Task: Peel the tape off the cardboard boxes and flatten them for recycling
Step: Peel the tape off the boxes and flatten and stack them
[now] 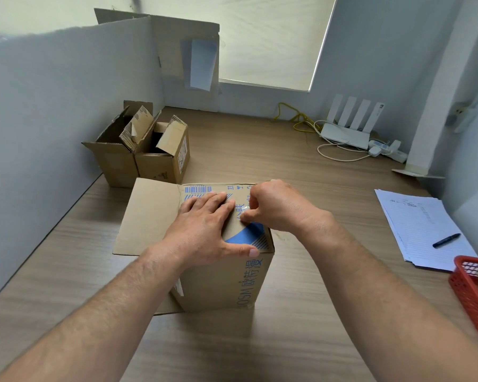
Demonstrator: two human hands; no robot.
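A brown cardboard box with blue print stands on the wooden table in front of me, one flap folded out flat to the left. My left hand lies flat on the box's top, fingers spread, thumb hooked over the near edge. My right hand pinches a strip of clear tape on the top between thumb and fingers. Two smaller open boxes stand side by side at the far left against the partition.
A flattened cardboard sheet leans on the back wall. A white router with cables sits at the far right. A stack of paper with a black pen and a red basket lie to the right.
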